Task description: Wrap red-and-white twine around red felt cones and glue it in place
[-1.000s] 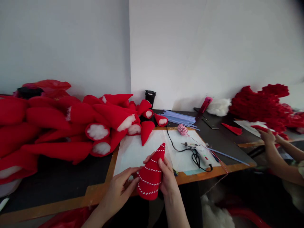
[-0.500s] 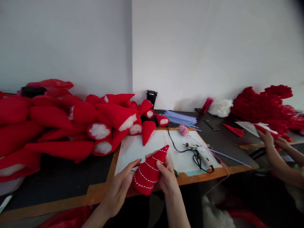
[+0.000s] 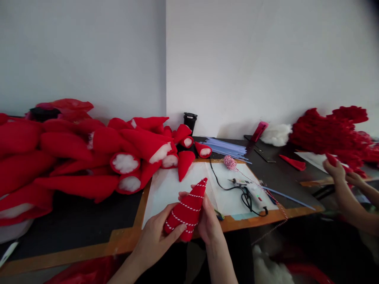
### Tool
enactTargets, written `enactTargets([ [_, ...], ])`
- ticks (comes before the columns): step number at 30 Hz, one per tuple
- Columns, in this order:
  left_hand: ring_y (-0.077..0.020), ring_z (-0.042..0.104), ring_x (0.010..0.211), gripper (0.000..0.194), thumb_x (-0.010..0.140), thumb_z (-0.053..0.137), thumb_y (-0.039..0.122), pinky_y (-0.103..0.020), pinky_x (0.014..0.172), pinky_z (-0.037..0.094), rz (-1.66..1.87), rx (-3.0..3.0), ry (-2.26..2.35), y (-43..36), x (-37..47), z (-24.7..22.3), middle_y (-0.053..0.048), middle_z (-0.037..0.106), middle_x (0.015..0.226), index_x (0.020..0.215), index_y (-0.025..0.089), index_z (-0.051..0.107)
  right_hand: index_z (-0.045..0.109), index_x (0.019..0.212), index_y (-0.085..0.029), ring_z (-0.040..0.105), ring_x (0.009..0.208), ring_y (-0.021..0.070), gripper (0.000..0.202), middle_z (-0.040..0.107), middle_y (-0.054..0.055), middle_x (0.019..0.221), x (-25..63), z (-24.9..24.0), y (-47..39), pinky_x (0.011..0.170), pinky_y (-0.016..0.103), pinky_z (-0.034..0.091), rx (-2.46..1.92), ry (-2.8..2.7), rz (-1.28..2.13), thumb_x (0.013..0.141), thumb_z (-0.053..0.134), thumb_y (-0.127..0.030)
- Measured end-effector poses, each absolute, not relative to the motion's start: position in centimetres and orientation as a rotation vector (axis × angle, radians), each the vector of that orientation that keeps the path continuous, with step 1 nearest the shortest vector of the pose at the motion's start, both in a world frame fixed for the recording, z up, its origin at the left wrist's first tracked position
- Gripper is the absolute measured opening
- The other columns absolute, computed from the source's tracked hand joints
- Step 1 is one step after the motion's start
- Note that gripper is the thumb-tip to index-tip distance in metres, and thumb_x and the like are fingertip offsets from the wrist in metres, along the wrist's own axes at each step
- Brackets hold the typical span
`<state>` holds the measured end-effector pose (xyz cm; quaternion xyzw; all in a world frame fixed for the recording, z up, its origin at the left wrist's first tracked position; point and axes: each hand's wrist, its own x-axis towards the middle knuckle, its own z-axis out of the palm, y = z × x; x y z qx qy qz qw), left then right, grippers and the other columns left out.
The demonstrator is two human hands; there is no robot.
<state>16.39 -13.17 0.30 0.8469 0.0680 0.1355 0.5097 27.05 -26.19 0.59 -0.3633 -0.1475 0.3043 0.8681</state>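
Between my hands is a stuffed red felt cone (image 3: 187, 209), wound with red-and-white twisted cord, its tip pointing up. My left hand (image 3: 160, 230) grips the cone's lower left side, thumb across the front. Around its right side and back curls my right hand (image 3: 209, 223), with some fingers hidden behind the felt. On the white paper (image 3: 166, 189) past the cone lies a hot glue gun (image 3: 251, 193) with a black cable. A ball of red-and-white cord (image 3: 229, 162) sits at the paper's far edge, one strand trailing over the table's front edge.
Stuffed red cones (image 3: 77, 157) are heaped on the left, several showing white filling. Pale blue glue sticks (image 3: 226, 148) lie near a black canister (image 3: 189, 122). White stuffing (image 3: 276, 135) and a red fabric pile (image 3: 322, 132) stand back right. Another person's hands (image 3: 337, 173) hold red felt at right.
My left hand has closed onto the cone, its thumb now across the front. The cone has turned slightly, and my right thumb has left its face. The other person's hands have shifted.
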Motion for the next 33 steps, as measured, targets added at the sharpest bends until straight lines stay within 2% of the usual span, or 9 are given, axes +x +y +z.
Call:
enactTargets([
  [6, -0.0225, 0.074, 0.079, 0.052, 0.091, 0.060, 0.050, -0.030, 0.068, 0.059, 0.324, 1.841, 0.308, -13.4, 16.5, 0.0, -0.004, 0.076, 0.094, 0.131, 0.024, 0.038, 0.052, 0.135, -0.024, 0.068, 0.110, 0.0264, 0.088, 0.069, 0.008, 0.125, 26.8, -0.4, -26.6, 0.095, 0.038, 0.053, -0.837, -0.426, 0.692, 0.058, 0.093, -0.033],
  [8, -0.0237, 0.074, 0.082, 0.058, 0.091, 0.060, 0.051, -0.032, 0.069, 0.060, 0.324, 1.746, 0.321, -13.6, 16.5, 0.1, -0.006, 0.076, 0.098, 0.134, 0.024, 0.031, 0.051, 0.136, -0.025, 0.069, 0.108, 0.0243, 0.087, 0.069, 0.008, 0.127, 26.7, -0.2, -26.5, 0.092, 0.036, 0.054, -0.857, -0.419, 0.701, 0.059, 0.092, -0.029],
  [12, -0.0221, 0.074, 0.082, 0.062, 0.093, 0.057, 0.049, -0.032, 0.071, 0.059, 0.305, 1.755, 0.248, -13.6, 16.5, 0.4, -0.007, 0.074, 0.104, 0.140, 0.025, 0.024, 0.058, 0.128, -0.024, 0.070, 0.105, 0.0233, 0.067, 0.072, 0.007, 0.120, 26.6, 0.2, -26.4, 0.093, 0.035, 0.055, -0.847, -0.407, 0.663, 0.069, 0.087, -0.031],
  [15, -0.0191, 0.070, 0.076, 0.057, 0.092, 0.057, 0.050, -0.027, 0.065, 0.055, 0.326, 1.881, 0.175, -12.7, 16.4, 0.7, -0.004, 0.071, 0.098, 0.139, 0.026, 0.033, 0.062, 0.123, -0.025, 0.071, 0.103, 0.0245, 0.058, 0.074, 0.006, 0.116, 27.0, -0.1, -26.6, 0.090, 0.037, 0.056, -0.786, -0.315, 0.641, 0.071, 0.085, -0.032],
  [18, -0.0126, 0.055, 0.056, 0.028, 0.092, 0.057, 0.048, -0.020, 0.052, 0.040, 0.420, 2.123, 0.161, -11.1, 16.1, 1.3, 0.004, 0.056, 0.065, 0.101, 0.022, 0.062, 0.068, 0.111, -0.023, 0.075, 0.088, 0.0228, 0.047, 0.078, 0.005, 0.101, 27.6, -0.8, -27.1, 0.079, 0.034, 0.059, -0.739, -0.163, 0.636, 0.068, 0.086, -0.035],
  [20, -0.0100, 0.044, 0.050, 0.036, 0.093, 0.054, 0.045, -0.020, 0.049, 0.032, 0.478, 2.215, 0.140, -10.1, 15.9, 1.9, 0.005, 0.044, 0.054, 0.069, 0.019, 0.059, 0.071, 0.103, -0.021, 0.075, 0.080, 0.0228, 0.046, 0.080, 0.006, 0.094, 27.8, -1.1, -27.5, 0.075, 0.033, 0.060, -0.719, -0.086, 0.643, 0.063, 0.088, -0.036],
  [22, -0.0095, 0.042, 0.051, 0.043, 0.094, 0.051, 0.041, -0.020, 0.049, 0.031, 0.515, 2.208, 0.085, -9.3, 15.8, 2.5, 0.004, 0.044, 0.054, 0.058, 0.017, 0.053, 0.073, 0.101, -0.020, 0.076, 0.079, 0.0243, 0.048, 0.080, 0.007, 0.093, 27.9, -1.1, -27.7, 0.074, 0.034, 0.061, -0.692, -0.048, 0.648, 0.059, 0.090, -0.034],
  [30, -0.0094, 0.039, 0.053, 0.037, 0.094, 0.053, 0.043, -0.021, 0.050, 0.030, 0.432, 2.094, 0.073, -9.4, 16.5, 2.1, 0.005, 0.044, 0.059, 0.068, 0.017, 0.056, 0.074, 0.100, -0.020, 0.073, 0.088, 0.0304, 0.039, 0.078, 0.010, 0.101, 27.3, -0.2, -27.5, 0.082, 0.048, 0.059, -0.542, -0.168, 0.719, 0.066, 0.077, -0.039],
  [33, -0.0098, 0.043, 0.056, 0.028, 0.097, 0.052, 0.038, -0.020, 0.052, 0.034, 0.476, 2.039, 0.034, -10.3, 16.7, 1.4, 0.004, 0.050, 0.064, 0.080, 0.018, 0.060, 0.073, 0.103, -0.022, 0.072, 0.085, 0.0265, 0.041, 0.076, 0.008, 0.103, 27.0, 0.1, -27.3, 0.086, 0.048, 0.058, -0.435, -0.190, 0.735, 0.070, 0.071, -0.045],
])
